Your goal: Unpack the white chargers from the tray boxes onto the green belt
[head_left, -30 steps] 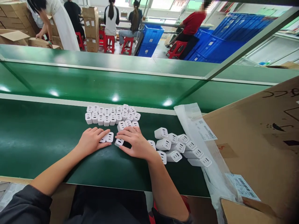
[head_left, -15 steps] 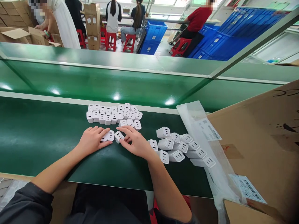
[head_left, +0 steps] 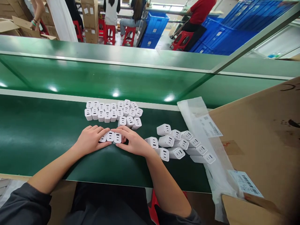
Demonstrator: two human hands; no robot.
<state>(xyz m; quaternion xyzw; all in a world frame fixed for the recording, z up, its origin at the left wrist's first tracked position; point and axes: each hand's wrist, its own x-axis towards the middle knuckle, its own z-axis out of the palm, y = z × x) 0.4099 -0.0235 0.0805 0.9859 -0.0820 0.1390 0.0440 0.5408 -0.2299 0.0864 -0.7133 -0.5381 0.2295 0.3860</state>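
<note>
- Head view: white blocks (head_left: 110, 136) with rounded corners and a smooth, glossy-looking finish; small dark slots mark the end faces turned up or toward the wearer.
- 3 of them stand side by side in a short row between the hands, on the green table (head_left: 47, 140).
- Left hand (head_left: 89, 139): closed on the row's left end, forefinger along the far side, thumb along the near side, partly covering the leftmost block.
- Right hand (head_left: 134, 142): closed on the right end in the same manner; the 2 hands nearly meet at the fingertips.
- Just beyond the hands, a packed group (head_left: 113, 116) counts 20: rows of 8 and 9, plus 3 in front.
- Right of the right hand, a looser group (head_left: 167, 141) counts 11, many leaning over.
- Farther right of the hands: 1 clear plastic bag (head_left: 188, 107), 2 printed labels (head_left: 209, 125) and 1 large cardboard box (head_left: 255, 134).
</note>
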